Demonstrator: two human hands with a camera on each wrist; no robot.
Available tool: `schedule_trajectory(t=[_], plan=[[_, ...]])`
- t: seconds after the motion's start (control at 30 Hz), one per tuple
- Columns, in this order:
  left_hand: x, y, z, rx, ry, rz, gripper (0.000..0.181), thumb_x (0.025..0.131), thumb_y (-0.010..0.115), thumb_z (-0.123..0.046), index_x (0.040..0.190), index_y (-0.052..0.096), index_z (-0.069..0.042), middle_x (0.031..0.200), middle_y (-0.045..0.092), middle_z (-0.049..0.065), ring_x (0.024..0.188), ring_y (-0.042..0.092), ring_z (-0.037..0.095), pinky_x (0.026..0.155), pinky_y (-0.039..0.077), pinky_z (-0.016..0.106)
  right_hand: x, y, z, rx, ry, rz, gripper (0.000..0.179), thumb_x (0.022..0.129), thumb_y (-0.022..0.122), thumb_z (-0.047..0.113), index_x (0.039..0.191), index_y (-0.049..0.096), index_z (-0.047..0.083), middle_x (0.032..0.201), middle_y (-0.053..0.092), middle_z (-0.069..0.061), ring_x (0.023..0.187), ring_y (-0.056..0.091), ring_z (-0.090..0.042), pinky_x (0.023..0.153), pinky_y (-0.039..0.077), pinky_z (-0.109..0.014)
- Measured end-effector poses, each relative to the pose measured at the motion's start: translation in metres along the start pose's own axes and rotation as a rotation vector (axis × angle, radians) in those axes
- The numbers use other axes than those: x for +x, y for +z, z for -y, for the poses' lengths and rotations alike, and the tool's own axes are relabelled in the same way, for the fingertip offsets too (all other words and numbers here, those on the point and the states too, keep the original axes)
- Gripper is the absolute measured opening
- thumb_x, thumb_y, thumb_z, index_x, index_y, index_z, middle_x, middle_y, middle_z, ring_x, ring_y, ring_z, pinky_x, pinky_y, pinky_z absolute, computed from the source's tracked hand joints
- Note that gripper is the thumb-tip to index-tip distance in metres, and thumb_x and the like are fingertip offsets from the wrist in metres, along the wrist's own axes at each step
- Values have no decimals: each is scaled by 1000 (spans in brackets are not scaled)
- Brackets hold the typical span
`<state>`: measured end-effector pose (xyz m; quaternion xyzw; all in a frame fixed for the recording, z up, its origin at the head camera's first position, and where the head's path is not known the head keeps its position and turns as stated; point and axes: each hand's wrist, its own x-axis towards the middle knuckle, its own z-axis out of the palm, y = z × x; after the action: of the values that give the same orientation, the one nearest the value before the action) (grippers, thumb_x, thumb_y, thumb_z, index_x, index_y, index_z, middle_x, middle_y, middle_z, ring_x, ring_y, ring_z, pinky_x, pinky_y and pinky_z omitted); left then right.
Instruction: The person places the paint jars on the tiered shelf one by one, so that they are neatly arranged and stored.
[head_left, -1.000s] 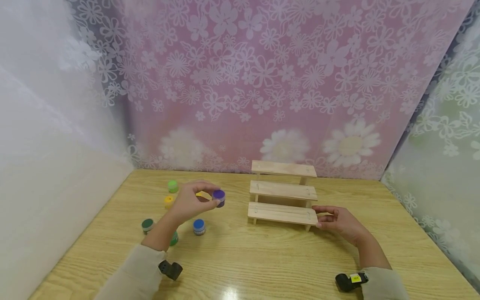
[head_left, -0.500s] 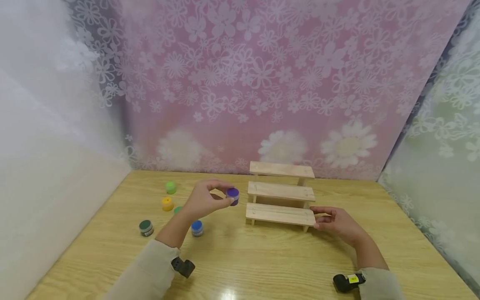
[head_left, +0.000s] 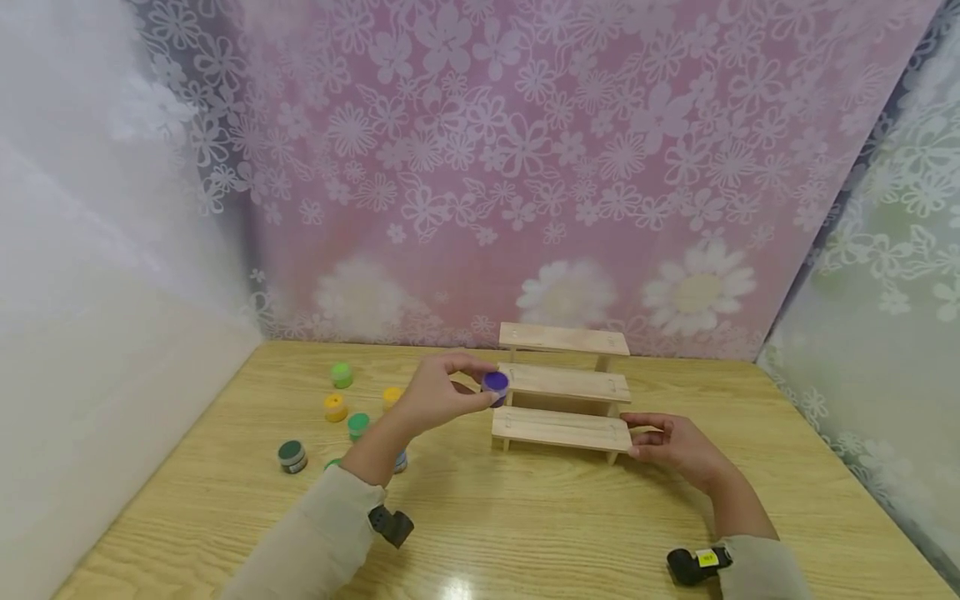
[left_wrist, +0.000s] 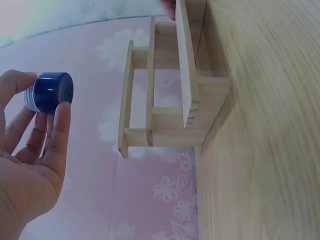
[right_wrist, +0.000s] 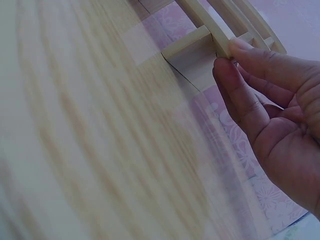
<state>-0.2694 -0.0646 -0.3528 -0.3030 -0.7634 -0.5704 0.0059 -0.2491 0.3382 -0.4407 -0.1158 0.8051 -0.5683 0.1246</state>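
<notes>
My left hand pinches a small paint jar with a purple lid between thumb and fingers. It holds the jar in the air by the left end of a three-step wooden rack. Seen from the left wrist, the jar looks dark blue and lies apart from the rack. At the rack's other end, my right hand grips the end of the lowest step. The right wrist view has the thumb and fingertips of that hand on the step's edge.
Left on the wooden table stand several paint jars: light green, yellow, another yellow, green and dark green. My left forearm partly covers a blue jar and another green one. A flowered curtain hangs behind.
My left hand has carried the purple-lidded paint jar rightward to the rack's left end, uncovering jars behind it. The right hand has kept its place on the lowest step.
</notes>
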Motion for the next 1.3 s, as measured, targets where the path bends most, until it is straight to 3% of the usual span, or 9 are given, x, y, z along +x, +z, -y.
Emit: schedule_trajectory(t=[0.3,0.6,1.3], plan=[[17,14,-10,19,44,3,33,81,80,-10,113,73,-6,105,66,2,95,62,18,74,58,29,0,-4,-3,4,4,-6,68,89,74,16,144,41,-7,121,61,-21,100,65,-17,84,55,-31],[30,23,-14,-7,0,2,29,81,81,-12,110,75,-10,102,65,3,96,62,20,72,58,29,1,-2,-4,-2,7,-7,68,89,74,17,144,41,-6,120,61,-20,99,65,-17,84,55,-30],[62,44,-23,-20,36,4,31,79,82,-11,109,75,-8,98,67,0,94,63,23,72,58,26,2,-2,-6,9,0,6,68,89,73,14,144,40,-9,118,63,-18,98,66,-17,84,55,-31]])
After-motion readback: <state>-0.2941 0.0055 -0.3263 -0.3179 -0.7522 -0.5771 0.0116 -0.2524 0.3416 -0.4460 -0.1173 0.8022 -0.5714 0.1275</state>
